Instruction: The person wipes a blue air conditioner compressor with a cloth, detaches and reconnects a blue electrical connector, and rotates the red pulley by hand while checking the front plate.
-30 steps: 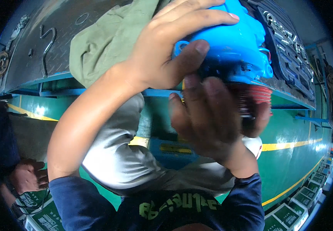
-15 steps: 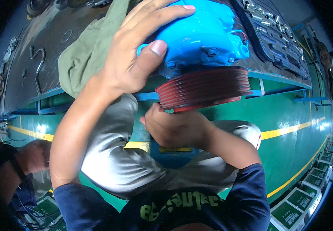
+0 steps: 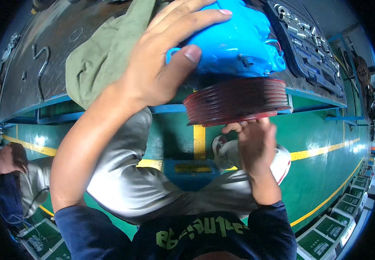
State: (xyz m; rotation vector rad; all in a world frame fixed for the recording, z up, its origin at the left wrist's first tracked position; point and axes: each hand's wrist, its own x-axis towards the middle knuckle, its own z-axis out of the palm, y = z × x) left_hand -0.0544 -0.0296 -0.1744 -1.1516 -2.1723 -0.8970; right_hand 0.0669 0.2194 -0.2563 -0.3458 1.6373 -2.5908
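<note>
A bright blue compressor lies at the workbench's front edge. Its grooved, dark red pulley juts out past that edge toward me. My left hand is spread over the compressor's left side, thumb on the near end and fingers over the top, holding it. Below the pulley, my right hand reaches up to its near face with the fingertips at the lower rim. That hand is smeared by motion and its fingers are partly hidden.
Left of the compressor, a green cloth drapes over the bench. A bent metal rod and a ring lie farther left. At right sits a socket tray. Another person's hand shows at far left; green-and-white boxes line the right.
My right hand has swung from the pulley's lower left to its lower right. The view has shifted slightly, while my left hand stays on the compressor.
</note>
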